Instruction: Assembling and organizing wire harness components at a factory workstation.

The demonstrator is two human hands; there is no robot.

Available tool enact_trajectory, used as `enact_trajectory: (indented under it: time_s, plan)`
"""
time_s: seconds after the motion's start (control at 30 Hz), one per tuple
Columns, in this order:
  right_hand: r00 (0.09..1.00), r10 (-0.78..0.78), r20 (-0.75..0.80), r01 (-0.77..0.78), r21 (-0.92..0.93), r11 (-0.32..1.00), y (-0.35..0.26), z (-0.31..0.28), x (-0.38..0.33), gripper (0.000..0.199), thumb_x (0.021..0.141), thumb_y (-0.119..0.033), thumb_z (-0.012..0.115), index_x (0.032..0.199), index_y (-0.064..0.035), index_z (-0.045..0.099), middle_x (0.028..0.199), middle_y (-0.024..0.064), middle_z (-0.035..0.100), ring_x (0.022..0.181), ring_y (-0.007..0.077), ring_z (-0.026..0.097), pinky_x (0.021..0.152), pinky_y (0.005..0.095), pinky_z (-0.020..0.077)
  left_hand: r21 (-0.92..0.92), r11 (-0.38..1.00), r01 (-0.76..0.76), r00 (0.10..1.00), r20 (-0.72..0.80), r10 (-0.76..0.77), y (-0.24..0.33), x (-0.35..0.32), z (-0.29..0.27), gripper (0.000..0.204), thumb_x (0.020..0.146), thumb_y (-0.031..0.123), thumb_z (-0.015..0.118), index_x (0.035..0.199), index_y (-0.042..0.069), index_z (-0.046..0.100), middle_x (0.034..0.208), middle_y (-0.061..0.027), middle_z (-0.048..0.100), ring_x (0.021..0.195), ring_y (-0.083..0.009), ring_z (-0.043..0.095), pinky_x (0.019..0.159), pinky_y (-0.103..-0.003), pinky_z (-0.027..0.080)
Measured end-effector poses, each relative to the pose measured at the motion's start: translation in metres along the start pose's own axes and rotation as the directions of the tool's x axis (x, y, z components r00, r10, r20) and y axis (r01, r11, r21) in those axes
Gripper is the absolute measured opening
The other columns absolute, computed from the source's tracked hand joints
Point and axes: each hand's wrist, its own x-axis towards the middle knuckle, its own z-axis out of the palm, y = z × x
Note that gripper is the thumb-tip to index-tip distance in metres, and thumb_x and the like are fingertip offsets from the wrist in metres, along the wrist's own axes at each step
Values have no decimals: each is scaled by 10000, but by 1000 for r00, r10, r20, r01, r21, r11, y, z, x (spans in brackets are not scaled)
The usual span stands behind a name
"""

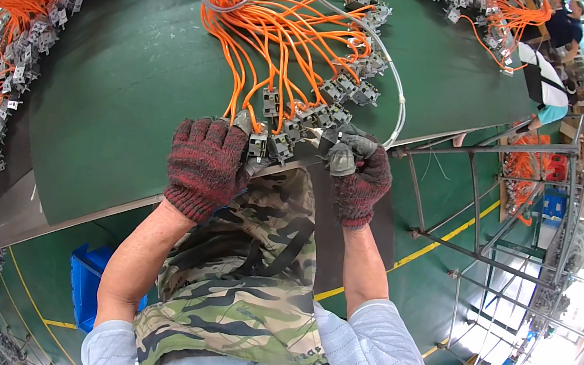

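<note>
In dark red knitted gloves with grey fingertips, both my hands work at the near edge of the green table. My left hand is closed, thumb and index finger gripping a small grey connector on an orange cable. Fingers pinched together, my right hand holds a small dark plug with a pale tip, partly hidden by the glove. A white-grey cable curves down to that hand. Between the hands and beyond them lies a row of similar grey connectors, attached to a fanned bundle of orange cables.
More orange cables with connectors line the table's left side, and others lie at the far right. A metal tube rack stands right of the green table. A blue bin sits below. Another person is at the upper right.
</note>
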Motion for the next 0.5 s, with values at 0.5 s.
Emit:
enact_trajectory:
  time_s: [0.5]
  plan:
    - [968,-186,168,233,-330,915,-4,-1,10,201,890,-83,815,1067,-65,722,1091,150,783,887,241,779,751,343,621,14,1000,18,999,41,-18,2,0,-6,548,717,324,842,1171,67,675,1098,-156,655,1059,-373,628,969,-551,479]
